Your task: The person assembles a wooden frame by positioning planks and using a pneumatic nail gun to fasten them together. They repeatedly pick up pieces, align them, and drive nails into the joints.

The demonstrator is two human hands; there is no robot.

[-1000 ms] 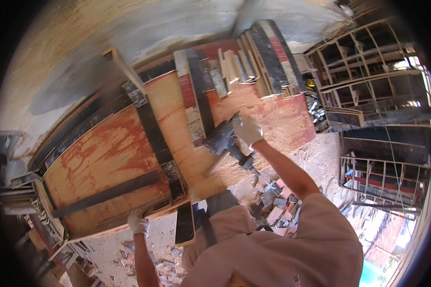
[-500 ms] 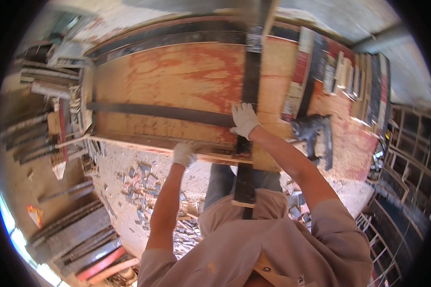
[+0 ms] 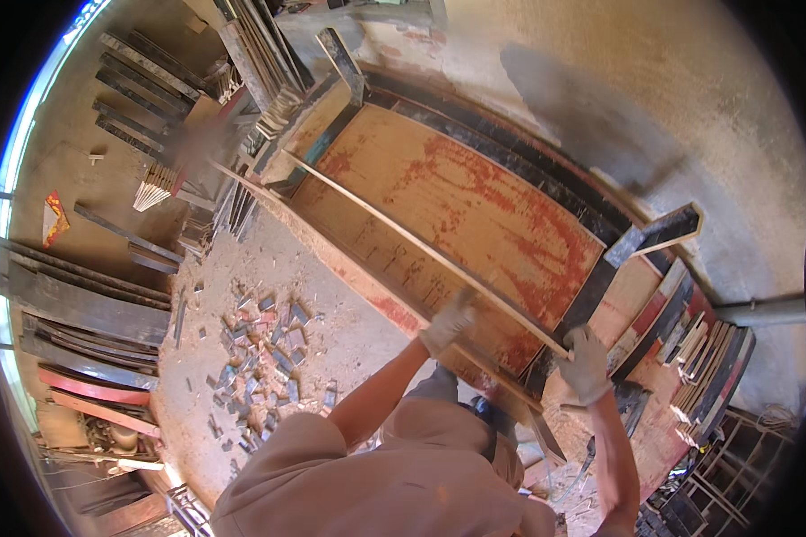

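Observation:
A long narrow wooden strip (image 3: pixel 421 244), its pale edge upward, runs lengthwise over a plywood panel (image 3: pixel 475 206) with worn red patches. At the strip's near right end, my gloved right hand (image 3: pixel 587 365) is closed around it. My gloved left hand (image 3: pixel 446 327) is by the front board (image 3: pixel 358 277) of the frame, its fingers blurred, so its grip is unclear. A dark crosspiece (image 3: pixel 589 300) lies across the panel's right part, with upright end pieces on the frame's far side. Partly behind my right forearm lies a black tool (image 3: pixel 631 403).
Stacked wooden strips (image 3: pixel 703 358) lie on the right end of the work surface. Loose offcuts (image 3: pixel 273 349) litter the floor at left. Curved boards (image 3: pixel 81 304) are piled at far left, and a plastered wall (image 3: pixel 636 116) stands behind the bench.
The view has swung round. The strip that lay dark face up now stands on edge. My right hand has gone from resting flat by the crosspiece to holding the strip's end.

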